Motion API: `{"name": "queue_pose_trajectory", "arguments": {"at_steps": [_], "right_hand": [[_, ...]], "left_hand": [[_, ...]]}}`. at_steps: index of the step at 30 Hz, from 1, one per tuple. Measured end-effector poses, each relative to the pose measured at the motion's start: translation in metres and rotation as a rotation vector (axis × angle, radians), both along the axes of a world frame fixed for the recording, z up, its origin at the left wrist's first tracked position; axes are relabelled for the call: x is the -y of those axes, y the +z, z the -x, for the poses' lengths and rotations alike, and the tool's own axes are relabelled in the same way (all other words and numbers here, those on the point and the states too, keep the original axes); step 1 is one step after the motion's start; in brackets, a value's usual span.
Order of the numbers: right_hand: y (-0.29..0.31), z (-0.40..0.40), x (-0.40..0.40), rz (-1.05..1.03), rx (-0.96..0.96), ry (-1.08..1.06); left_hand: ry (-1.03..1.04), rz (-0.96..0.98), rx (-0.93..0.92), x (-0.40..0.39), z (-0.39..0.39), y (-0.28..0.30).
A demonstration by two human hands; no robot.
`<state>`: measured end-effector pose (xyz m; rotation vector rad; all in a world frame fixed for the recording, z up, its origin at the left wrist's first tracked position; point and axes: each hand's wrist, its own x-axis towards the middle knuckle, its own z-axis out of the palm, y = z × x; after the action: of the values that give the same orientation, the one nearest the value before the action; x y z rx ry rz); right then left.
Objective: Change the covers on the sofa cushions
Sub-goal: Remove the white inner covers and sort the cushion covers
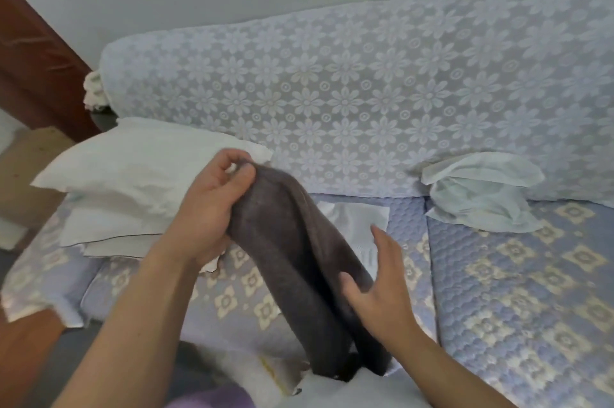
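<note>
A dark grey-brown fabric cover [299, 261] hangs folded in front of me over the sofa seat. My left hand [212, 208] grips its upper end with curled fingers. My right hand [375, 284] lies against the lower side of the cover with fingers spread and straight. The cover's lower end reaches a white cushion [332, 387] at the bottom edge of the view. A stack of white cushions [133, 181] sits on the seat at the left. A crumpled white cover [481, 191] lies against the backrest at the right.
The sofa seat [515, 291] has a blue quilted cover with pale flower squares, and the backrest [365, 92] is draped in floral lace. A clear plastic bag [358, 225] lies on the seat behind the grey cover. A dark wooden cabinet [30, 58] stands at the far left.
</note>
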<state>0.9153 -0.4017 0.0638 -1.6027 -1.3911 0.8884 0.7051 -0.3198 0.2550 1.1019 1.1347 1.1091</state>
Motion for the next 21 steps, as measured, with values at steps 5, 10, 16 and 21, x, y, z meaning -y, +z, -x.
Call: {"name": "queue_pose_trajectory", "arguments": {"at_steps": [5,10,16,21], "right_hand": [[0.050,0.057,-0.042,-0.098,-0.083,-0.064],[-0.002,0.051,-0.066,0.217,0.255,-0.267],[-0.056,-0.018,-0.060,0.498,0.552,-0.541],[-0.070,-0.051,-0.042,0.911,0.748,-0.305]], "left_hand": [[-0.492,-0.160,-0.486,0.003,-0.006,-0.020],[-0.362,-0.199,-0.324,-0.022,0.031,-0.009],[0.101,-0.287,-0.416,-0.078,0.123,-0.076],[0.092,0.271,-0.447,-0.072,0.194,-0.192]]}}
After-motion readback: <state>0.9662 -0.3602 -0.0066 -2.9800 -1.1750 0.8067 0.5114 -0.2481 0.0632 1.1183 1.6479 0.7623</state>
